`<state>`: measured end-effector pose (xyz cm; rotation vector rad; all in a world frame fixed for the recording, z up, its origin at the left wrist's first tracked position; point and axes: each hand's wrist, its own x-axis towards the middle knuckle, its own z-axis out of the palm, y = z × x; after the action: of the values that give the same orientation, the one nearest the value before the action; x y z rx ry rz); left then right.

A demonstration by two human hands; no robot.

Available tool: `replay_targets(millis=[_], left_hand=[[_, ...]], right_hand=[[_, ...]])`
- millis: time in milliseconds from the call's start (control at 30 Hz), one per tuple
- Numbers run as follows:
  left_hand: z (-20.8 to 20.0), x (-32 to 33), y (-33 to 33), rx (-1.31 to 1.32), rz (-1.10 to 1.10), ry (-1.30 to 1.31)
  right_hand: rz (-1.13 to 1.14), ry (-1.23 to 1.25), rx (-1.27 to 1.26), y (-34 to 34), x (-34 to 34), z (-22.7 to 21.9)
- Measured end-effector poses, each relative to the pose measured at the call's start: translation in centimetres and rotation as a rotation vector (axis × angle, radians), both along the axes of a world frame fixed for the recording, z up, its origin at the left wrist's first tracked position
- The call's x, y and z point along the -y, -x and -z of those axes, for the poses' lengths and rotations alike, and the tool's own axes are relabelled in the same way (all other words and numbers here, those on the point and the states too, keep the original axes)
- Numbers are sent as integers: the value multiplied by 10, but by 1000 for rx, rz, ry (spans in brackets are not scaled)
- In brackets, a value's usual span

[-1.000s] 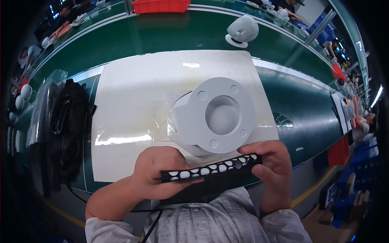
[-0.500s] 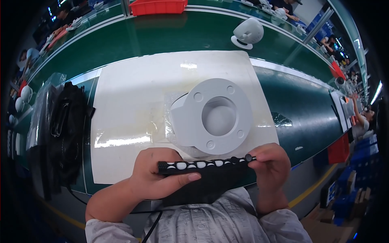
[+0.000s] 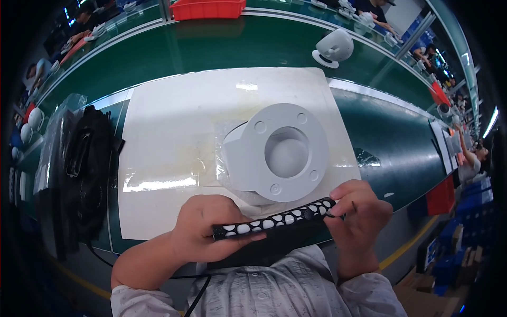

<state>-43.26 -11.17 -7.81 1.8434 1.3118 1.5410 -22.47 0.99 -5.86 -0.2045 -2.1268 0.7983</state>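
In front of my body I hold a flat black piece, its long edge (image 3: 280, 221) patterned with white ovals. My left hand (image 3: 203, 227) is closed round its left end, thumb along the near side. The fingers of my right hand (image 3: 359, 214) pinch the right end, which sits higher than the left. A small dark bit shows at those fingertips, too small to name. Just beyond lies a white plastic housing (image 3: 240, 164), its round base ring upward with a circular recess in the middle. It rests on a white sheet (image 3: 163, 132), partly over clear plastic film.
Left of the sheet lie a black fabric bag (image 3: 87, 164) and clear plastic bags (image 3: 53, 142). A white rounded device (image 3: 335, 46) stands on the green conveyor (image 3: 253, 45) beyond, with a red bin (image 3: 207, 8) at the back. Other people work farther off.
The black piece has tilted, its right end rising and more of its spotted edge showing. My right hand has shifted right. The white device on the conveyor has moved right.
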Motion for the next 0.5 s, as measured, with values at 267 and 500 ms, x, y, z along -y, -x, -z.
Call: replay_targets(millis=[267,500], left_hand=[[7,2,4,-13,68,-4],[2,0,3,-101,38,-69]], right_hand=[[-99,154,17,19,14,-23],[-123,101,-287,57,-30,-29]])
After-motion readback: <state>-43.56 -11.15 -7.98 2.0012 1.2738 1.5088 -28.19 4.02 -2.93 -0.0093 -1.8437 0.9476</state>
